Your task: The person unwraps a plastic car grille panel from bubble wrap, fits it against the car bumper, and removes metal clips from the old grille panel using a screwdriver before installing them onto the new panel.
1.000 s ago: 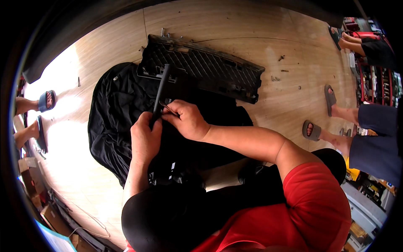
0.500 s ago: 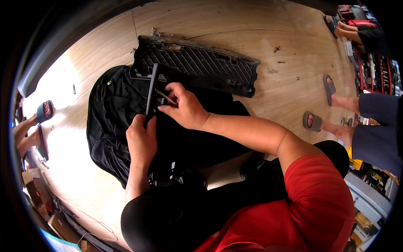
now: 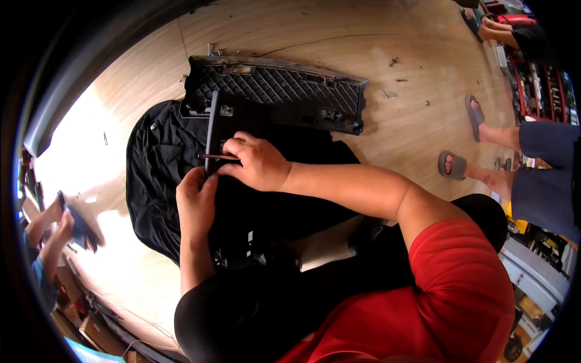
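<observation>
My left hand (image 3: pixel 196 196) is closed around the near end of a dark plastic bar-shaped part (image 3: pixel 213 124), thumb and fingers pinching it. The part stands out away from me, over crumpled black cloth (image 3: pixel 160 181). Between the fingers of my right hand (image 3: pixel 259 162) is a thin brownish metal rod-like tool (image 3: pixel 219 157). Its shaft lies nearly level, and its tip reaches the left edge of the part, just above my left fingers. Whatever lies under the right fingers is hidden. Beyond the part lies a black ribbed plastic panel (image 3: pixel 278 91) with a diamond lattice.
Several screws (image 3: pixel 211 49) lie at the panel's far edge, with other small pieces (image 3: pixel 389 94) scattered farther right. On the right, a person's sandalled foot (image 3: pixel 452 165) rests near tool racks (image 3: pixel 541 91). Another person's hand (image 3: pixel 63 227) is low at left, near cardboard boxes (image 3: pixel 97 333).
My right hand has shifted slightly down and left. Its rod-like tool has swung from slanted to nearly level across the part. At left, the other person's foot moved nearer and a hand appeared.
</observation>
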A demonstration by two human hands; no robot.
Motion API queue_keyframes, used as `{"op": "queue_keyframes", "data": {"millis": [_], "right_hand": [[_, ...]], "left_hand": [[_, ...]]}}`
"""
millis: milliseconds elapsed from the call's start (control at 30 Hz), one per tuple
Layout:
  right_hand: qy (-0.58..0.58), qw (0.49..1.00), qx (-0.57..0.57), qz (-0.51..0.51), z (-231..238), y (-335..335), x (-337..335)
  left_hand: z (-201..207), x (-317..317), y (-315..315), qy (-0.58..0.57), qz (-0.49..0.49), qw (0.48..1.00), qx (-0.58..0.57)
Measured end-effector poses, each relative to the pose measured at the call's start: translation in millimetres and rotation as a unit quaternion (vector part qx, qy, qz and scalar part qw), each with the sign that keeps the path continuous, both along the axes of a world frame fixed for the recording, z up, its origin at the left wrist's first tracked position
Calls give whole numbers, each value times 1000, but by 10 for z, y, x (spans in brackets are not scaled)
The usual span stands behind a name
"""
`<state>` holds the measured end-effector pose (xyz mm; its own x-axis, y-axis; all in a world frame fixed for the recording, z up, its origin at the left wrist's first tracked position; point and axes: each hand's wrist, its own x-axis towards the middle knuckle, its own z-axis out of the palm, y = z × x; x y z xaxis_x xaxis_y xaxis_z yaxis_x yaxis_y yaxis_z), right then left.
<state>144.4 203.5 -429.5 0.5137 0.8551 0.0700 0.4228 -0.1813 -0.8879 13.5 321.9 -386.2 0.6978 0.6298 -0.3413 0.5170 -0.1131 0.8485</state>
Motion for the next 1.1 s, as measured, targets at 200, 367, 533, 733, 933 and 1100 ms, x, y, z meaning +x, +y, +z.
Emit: {"op": "queue_keyframes", "data": {"millis": [200, 367, 533, 733, 933, 1100], "right_hand": [[22, 1000, 18, -10, -12, 8, 6], [97, 994, 28, -33, -3, -38, -7], [136, 990, -38, 0, 127, -299, -189], [184, 964, -122, 146, 294, -570, -230], [216, 942, -118, 228, 481, -629, -52], [214, 936, -105, 258, 452, -516, 111]], "left_hand": [[47, 32, -30, 58, -25, 994, 87], [13, 29, -45, 67, -11, 992, 103], [25, 9, -13, 78, -9, 993, 87], [64, 43, -27, 99, -30, 993, 62], [17, 19, -38, 86, -23, 994, 62], [46, 85, -78, 89, -14, 995, 36]]}}
